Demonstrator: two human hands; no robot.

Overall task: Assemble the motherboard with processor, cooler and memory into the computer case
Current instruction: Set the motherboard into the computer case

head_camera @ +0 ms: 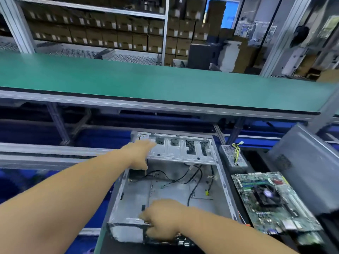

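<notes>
An open grey computer case lies on its side in front of me, with loose black cables across its bare floor. My left hand reaches to the far left of the case and rests on the metal drive cage, fingers stretched out. My right hand grips the near rear edge of the case with curled fingers. The motherboard, green, with a black cooler and memory fitted, lies to the right of the case, outside it.
A grey power supply with yellow wires sits beyond the motherboard. A grey case panel leans at the right. A green conveyor belt runs across above the bench. Shelves of cardboard boxes stand behind.
</notes>
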